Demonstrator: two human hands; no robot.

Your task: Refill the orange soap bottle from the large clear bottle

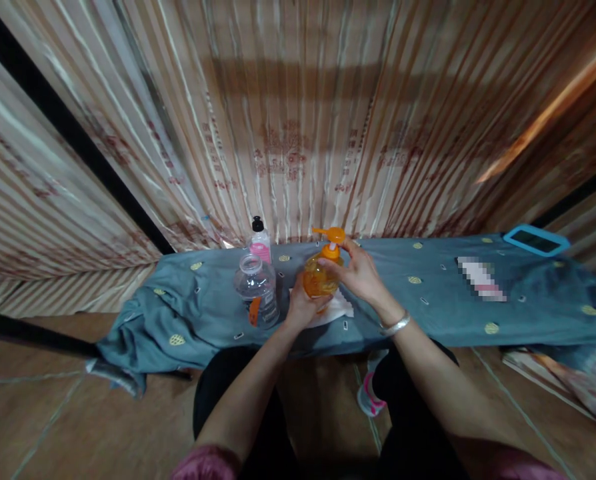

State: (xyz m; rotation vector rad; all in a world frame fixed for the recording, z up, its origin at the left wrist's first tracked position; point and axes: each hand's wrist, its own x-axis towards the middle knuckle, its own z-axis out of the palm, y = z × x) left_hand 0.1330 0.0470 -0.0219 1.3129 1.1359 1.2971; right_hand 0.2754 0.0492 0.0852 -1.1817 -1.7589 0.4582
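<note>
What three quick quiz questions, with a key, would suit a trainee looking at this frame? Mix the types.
1. Multiple choice: what is the left hand wrapped around?
A) the black-capped bottle
B) the orange pump bottle
C) the blue-framed device

2. True or false: the clear wide-mouthed bottle stands upright with no cap on its mouth.

3. Fill in: the silver bracelet is on the person's ____ wrist.

Key:
1. B
2. True
3. right
</note>
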